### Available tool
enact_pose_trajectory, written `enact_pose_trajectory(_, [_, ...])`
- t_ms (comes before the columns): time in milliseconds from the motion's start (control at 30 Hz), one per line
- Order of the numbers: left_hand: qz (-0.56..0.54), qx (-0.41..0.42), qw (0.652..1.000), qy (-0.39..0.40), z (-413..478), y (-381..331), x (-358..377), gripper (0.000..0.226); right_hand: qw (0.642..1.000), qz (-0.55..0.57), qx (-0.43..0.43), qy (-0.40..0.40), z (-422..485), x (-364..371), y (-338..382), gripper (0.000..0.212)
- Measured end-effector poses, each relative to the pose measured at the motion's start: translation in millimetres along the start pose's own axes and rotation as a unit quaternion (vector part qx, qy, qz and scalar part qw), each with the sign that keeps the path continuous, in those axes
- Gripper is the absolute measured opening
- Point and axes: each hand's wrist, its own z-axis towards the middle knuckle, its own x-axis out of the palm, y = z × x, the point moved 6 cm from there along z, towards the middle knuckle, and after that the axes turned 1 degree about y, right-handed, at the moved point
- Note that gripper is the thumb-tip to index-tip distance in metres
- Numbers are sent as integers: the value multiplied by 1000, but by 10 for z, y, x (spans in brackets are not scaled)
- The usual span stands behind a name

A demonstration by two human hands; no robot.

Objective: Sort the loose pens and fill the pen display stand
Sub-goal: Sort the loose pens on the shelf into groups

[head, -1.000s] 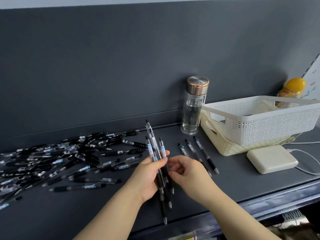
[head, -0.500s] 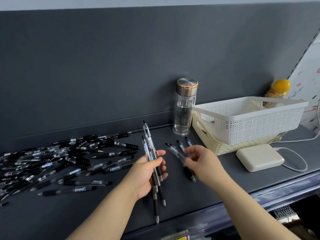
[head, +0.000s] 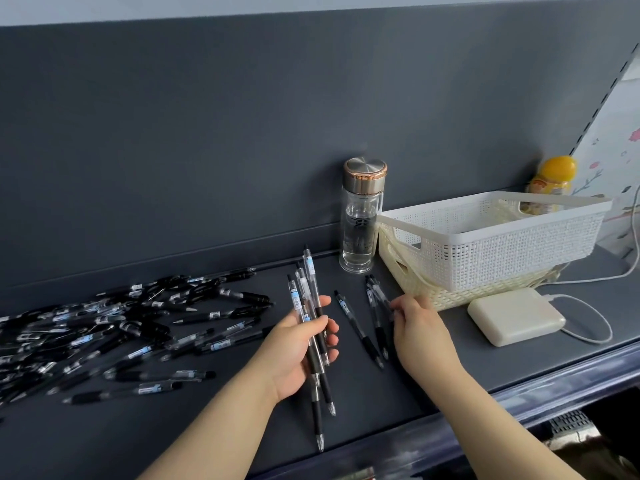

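Grey shelf (head: 367,403): glass bottle (head: 360,230) part-filled with clear liquid, white basket (head: 502,251) inside cream basket (head: 460,296). Left hand (head: 294,355) grip wraps pens (head: 304,289); right hand (head: 419,330) grip: cannot tell.

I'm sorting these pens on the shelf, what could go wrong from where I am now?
The bunch of pens in your left hand is fanned unevenly, with tips hanging below it near the shelf's front edge; one might slip out and drop off. Your right hand is at the laid-out pens just in front of the glass bottle; a careless reach could knock it over.
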Motion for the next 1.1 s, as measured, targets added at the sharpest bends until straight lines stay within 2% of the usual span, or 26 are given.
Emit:
enact_pose_trajectory(100, [2,-6,1000,8,13,5,22,25,999,-22,-30,-9,-30,1,41,20])
enact_pose_trajectory(200, [12,-12,1000,12,28,15,62,24,996,29,-86,-22,-53,-57,204,18])
enact_pose_trajectory(300, [30,-21,999,28,52,39,126,23,984,151,-71,62,-69,-13,393,20])
enact_pose_trajectory(400, [53,-37,996,60,68,83,223,20,928,322,3,187,-74,130,546,17])
enact_pose_trajectory(467, [59,-44,994,78,75,108,267,19,889,397,49,221,-73,185,577,16])
enact_pose_trajectory(567, [43,-47,994,91,98,117,255,21,857,459,86,217,-38,223,536,19])
enact_pose_trajectory(700, [-17,-47,998,47,160,83,110,25,825,542,100,126,52,134,415,20])
enact_pose_trajectory(800, [-73,-44,996,6,197,37,-10,24,835,532,105,95,77,19,330,18])
enact_pose_trajectory(900, [-123,-45,991,-16,222,10,-65,22,859,468,105,179,-23,79,360,17])
enact_pose_trajectory(1033, [-147,-47,988,-29,264,24,-37,16,858,421,64,287,-254,281,523,2])
enact_pose_trajectory(1100, [-153,-50,986,-44,259,27,0,17,865,396,48,303,-327,346,580,19])
